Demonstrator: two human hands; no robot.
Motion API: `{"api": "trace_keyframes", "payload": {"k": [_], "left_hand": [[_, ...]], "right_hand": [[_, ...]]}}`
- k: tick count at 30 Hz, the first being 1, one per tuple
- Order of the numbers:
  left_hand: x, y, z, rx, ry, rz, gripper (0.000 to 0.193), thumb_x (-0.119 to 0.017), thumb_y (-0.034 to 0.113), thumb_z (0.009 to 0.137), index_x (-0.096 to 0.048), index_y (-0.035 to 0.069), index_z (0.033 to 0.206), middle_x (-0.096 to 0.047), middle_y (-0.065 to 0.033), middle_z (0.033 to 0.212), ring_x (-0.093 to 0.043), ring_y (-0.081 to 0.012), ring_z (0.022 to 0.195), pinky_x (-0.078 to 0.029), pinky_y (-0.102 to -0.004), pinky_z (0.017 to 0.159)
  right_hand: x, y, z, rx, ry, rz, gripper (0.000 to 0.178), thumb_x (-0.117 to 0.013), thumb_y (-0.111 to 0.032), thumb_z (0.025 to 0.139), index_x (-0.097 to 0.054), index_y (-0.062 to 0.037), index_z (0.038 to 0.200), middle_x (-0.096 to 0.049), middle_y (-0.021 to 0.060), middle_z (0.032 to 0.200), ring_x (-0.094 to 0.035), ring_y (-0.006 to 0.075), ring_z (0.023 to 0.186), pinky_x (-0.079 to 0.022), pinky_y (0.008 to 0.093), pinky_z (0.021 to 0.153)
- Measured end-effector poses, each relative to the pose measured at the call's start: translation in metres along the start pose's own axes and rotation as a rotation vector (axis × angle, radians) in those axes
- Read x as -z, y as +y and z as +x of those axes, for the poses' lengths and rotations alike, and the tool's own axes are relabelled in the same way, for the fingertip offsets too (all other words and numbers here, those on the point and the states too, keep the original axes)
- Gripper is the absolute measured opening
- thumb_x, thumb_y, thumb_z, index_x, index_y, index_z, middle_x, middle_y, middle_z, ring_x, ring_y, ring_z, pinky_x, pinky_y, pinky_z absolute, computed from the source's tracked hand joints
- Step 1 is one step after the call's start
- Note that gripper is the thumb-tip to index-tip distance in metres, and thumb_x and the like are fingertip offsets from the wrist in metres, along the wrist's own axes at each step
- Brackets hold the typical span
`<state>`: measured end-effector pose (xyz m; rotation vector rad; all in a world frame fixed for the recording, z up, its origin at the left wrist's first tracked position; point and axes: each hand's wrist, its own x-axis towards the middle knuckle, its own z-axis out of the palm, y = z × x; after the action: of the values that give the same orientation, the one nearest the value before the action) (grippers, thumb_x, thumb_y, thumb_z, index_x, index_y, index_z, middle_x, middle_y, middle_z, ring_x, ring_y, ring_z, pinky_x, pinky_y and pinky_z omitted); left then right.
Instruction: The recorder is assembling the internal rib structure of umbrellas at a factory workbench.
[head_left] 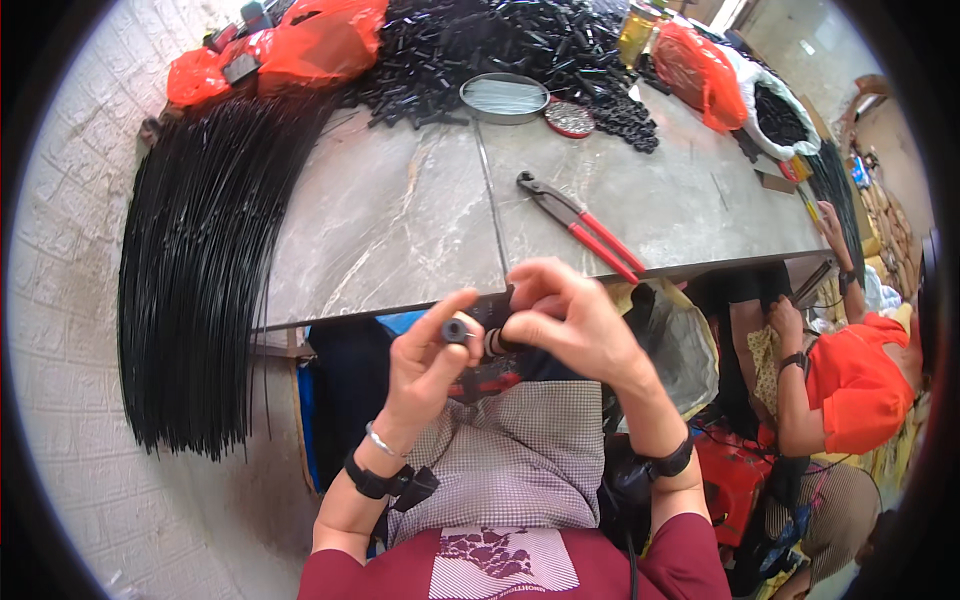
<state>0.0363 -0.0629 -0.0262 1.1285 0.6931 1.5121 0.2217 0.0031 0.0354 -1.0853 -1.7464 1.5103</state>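
Note:
Above my lap, just off the table's near edge, both hands are raised close together. My left hand is closed around a short black tube, its round open end facing up between thumb and fingers. My right hand sits right beside it, thumb and fingers curled together at a dark piece too small and shadowed to name. On the table ahead lie pincers with red handles and a dark metal head, touched by neither hand.
A thick bundle of black strands drapes over the table's left side. At the back are a heap of black tubes, a round tin of thin rods, a red dish of small parts and red bags. Another person sits at the right.

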Motion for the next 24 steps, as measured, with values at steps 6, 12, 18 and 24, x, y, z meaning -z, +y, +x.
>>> {"api": "trace_keyframes", "payload": {"k": [6,12,18,24], "left_hand": [[0.016,0.013,0.012,0.014,-0.05,-0.056,0.058,-0.058,0.039,0.092,-0.048,-0.004,0.128,-0.046,-0.0019,0.081,-0.043,-0.0126,0.075,-0.039,-0.0303,0.07],[0.025,0.02,0.012,0.012,0.074,-0.214,0.069,-0.05,0.058,0.09,-0.055,-0.006,0.115,-0.045,-0.0012,0.075,-0.041,-0.0119,0.07,-0.037,-0.0278,0.065],[0.033,0.025,0.013,-0.036,0.299,-0.197,0.048,-0.038,0.038,0.101,-0.058,-0.006,0.098,-0.037,0.0006,0.062,-0.034,-0.0094,0.057,-0.029,-0.0249,0.054],[0.012,0.03,0.023,0.065,0.344,-0.024,0.041,-0.041,0.029,0.094,-0.06,-0.007,0.086,-0.042,-0.0029,0.056,-0.041,-0.0132,0.057,-0.034,-0.0274,0.056]], "right_hand": [[0.061,0.054,0.025,0.203,0.508,-1.247,0.052,-0.07,-0.031,0.08,-0.054,-0.0061,0.123,-0.053,0.0149,0.118,-0.05,0.0321,0.108,-0.044,0.0389,0.088],[0.079,0.061,0.029,0.337,0.413,-1.216,0.039,-0.059,-0.025,0.088,-0.055,-0.0088,0.123,-0.056,0.012,0.102,-0.054,0.031,0.096,-0.045,0.0401,0.077],[0.038,-0.02,-0.018,-0.16,-0.049,0.057,0.016,-0.051,-0.014,0.093,-0.053,0.001,0.099,-0.054,0.0007,0.065,-0.05,0.0061,0.05,-0.039,0.0209,0.045],[0.002,-0.032,-0.072,-0.297,-0.487,0.409,0.044,-0.053,-0.01,0.095,-0.041,0.0082,0.133,-0.058,0.0171,0.118,-0.064,0.0244,0.1,-0.054,0.0356,0.083]]}}
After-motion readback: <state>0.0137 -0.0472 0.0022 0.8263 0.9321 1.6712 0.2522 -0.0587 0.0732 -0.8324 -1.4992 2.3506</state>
